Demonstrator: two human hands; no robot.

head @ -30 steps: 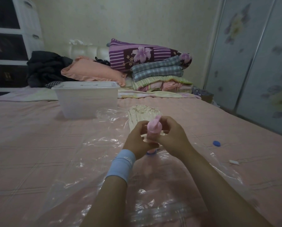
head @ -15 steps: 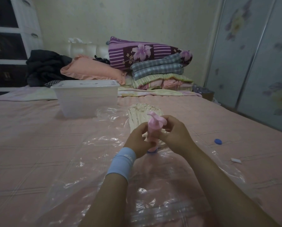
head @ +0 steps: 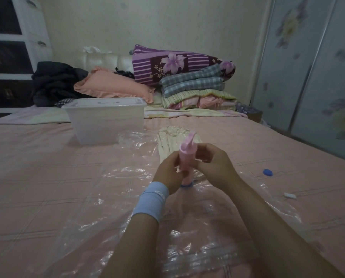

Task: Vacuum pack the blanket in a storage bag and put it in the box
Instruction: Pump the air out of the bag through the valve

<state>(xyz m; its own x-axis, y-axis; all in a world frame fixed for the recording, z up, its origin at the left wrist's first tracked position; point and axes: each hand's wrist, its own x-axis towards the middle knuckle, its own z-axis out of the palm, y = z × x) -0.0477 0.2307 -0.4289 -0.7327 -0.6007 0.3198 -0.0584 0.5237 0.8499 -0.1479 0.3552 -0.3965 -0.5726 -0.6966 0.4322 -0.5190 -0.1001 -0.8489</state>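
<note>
I hold the pink pump (head: 186,157) with both hands. My left hand (head: 169,173), the one with the blue wristband (head: 151,200), is curled round the low part of it. My right hand (head: 213,165) is curled on the high part, just under the top.

The pump stands straight up and down. Its foot sits on the blue valve (head: 186,185) of the clear bag (head: 107,197), right under my hands. So I think the next move goes up and down along the pump, and the foot must stay flat on the valve or the air will slip back in.

The blanket (head: 167,141) is pale and folded. It lies just past the pump, away from me, and it looks to be inside the bag. Its long side runs away from me. The bag looks loose and crinkly, so I think there is more air to take out.

The box (head: 107,123) is further back and to the left, nearer my left hand. Its lid is on.

Everything lies on a pink bed (head: 37,177). A blue cap (head: 268,172) and a small white clip (head: 290,196) lie to my right, well apart from the bag's valve. At the head of the bed are a peach pillow (head: 113,85) and a pile of folded bedding (head: 191,85). Wardrobe doors (head: 318,77) with flowers stand on the right.
</note>
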